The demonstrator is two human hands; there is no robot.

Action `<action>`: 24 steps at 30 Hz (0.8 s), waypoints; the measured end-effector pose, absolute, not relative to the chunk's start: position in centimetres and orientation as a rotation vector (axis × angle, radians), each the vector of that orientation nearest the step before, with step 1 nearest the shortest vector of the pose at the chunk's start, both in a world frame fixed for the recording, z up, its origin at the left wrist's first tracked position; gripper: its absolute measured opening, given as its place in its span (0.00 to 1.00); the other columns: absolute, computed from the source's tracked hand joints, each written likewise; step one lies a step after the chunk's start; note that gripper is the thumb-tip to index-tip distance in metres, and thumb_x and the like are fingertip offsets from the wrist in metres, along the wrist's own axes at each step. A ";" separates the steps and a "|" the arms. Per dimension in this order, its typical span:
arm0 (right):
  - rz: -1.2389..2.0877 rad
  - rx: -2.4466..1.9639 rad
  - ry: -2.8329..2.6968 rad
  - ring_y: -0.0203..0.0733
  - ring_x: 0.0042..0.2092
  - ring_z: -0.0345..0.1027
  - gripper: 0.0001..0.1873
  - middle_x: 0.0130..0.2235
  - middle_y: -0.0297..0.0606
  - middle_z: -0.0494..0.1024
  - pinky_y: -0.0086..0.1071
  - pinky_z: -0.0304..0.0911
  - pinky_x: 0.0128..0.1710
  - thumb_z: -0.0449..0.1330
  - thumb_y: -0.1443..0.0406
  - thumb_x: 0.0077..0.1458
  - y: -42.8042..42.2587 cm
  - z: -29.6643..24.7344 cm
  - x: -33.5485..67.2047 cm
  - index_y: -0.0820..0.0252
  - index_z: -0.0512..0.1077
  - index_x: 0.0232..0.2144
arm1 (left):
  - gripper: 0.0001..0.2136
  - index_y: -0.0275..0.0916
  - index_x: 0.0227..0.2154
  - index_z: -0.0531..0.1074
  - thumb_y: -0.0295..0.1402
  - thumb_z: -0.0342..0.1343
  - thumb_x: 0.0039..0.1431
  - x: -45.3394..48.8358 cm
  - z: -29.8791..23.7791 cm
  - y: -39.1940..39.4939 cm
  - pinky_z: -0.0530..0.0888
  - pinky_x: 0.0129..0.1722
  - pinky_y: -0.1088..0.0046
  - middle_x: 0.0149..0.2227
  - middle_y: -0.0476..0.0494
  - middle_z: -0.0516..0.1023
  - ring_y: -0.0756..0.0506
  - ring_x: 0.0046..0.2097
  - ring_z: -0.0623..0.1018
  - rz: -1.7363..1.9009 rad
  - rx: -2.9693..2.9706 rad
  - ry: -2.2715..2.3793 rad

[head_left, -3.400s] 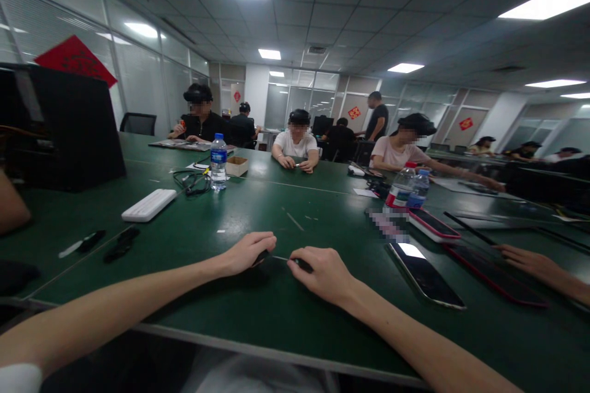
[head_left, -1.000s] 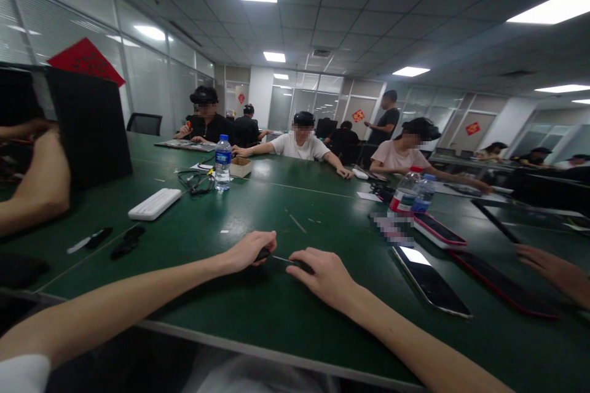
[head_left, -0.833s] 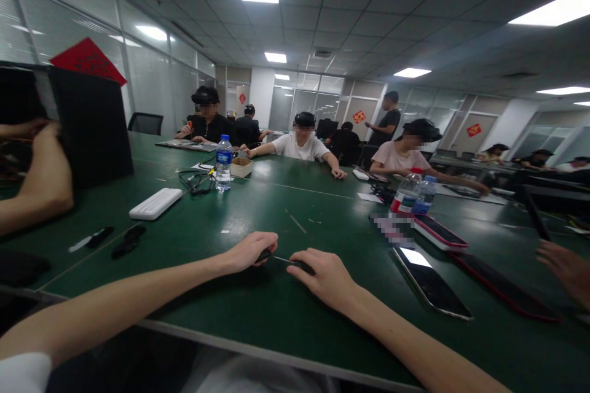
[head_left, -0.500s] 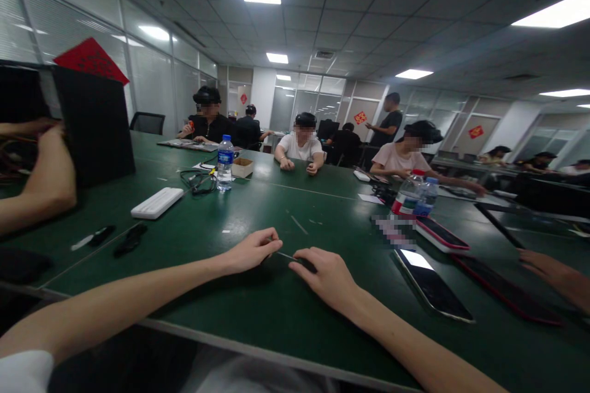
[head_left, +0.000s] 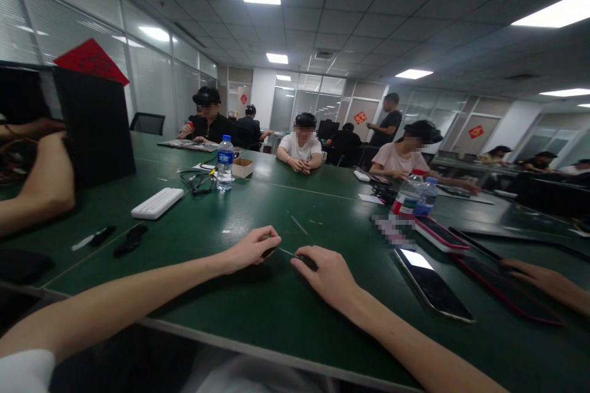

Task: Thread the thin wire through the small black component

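Note:
Over the green table (head_left: 221, 319), my right hand (head_left: 332, 276) is closed around the dark handle of what looks like a screwdriver (head_left: 286, 252). Its thin metal shaft points left toward my other hand. My left hand (head_left: 253, 247) pinches a small dark object (head_left: 270, 252) between thumb and fingers; its kind does not show. The shaft's tip ends close to this object, and I cannot tell whether they touch. To the right of my right hand lies a phone (head_left: 433, 282) with a bright patch on its screen.
A white power strip or box (head_left: 157, 203), black cords (head_left: 130, 239) and a water bottle (head_left: 225, 163) are to the left. A black computer case (head_left: 94, 126) stands far left. Bottles (head_left: 405, 193) and a pink-edged phone (head_left: 441, 233) are on the right, near a co-worker's hand (head_left: 548, 279).
My left hand has turned a little, so more of the dark object shows. On the right, a co-worker's dark frame has been lowered. The person opposite has brought both hands together.

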State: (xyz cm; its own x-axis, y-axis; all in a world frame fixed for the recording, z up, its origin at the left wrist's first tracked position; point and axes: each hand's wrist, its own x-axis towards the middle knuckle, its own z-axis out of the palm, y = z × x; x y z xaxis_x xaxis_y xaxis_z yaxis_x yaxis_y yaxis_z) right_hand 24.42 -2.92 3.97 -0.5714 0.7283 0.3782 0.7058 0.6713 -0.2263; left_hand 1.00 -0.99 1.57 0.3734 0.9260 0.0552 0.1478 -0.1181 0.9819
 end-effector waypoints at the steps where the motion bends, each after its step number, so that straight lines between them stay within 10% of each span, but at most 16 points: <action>1: 0.074 -1.120 -2.440 0.43 0.40 0.74 0.17 0.41 0.40 0.80 0.35 0.68 0.41 0.53 0.54 0.66 -2.9 4.0 24.4 0.57 0.77 0.44 | 0.20 0.40 0.35 0.64 0.53 0.54 0.58 1.0 1.6 -1.0 0.57 0.20 0.83 0.25 0.56 0.61 0.54 0.24 0.62 0.904 1.549 1.002; 24: 0.084 -1.057 -2.510 0.42 0.40 0.73 0.17 0.42 0.41 0.79 0.33 0.67 0.38 0.51 0.56 0.67 -3.2 4.1 24.1 0.57 0.75 0.48 | 0.13 0.43 0.36 0.59 0.47 0.50 0.64 1.2 1.1 -1.4 0.48 0.16 0.81 0.18 0.61 0.54 0.55 0.17 0.52 0.874 1.264 0.835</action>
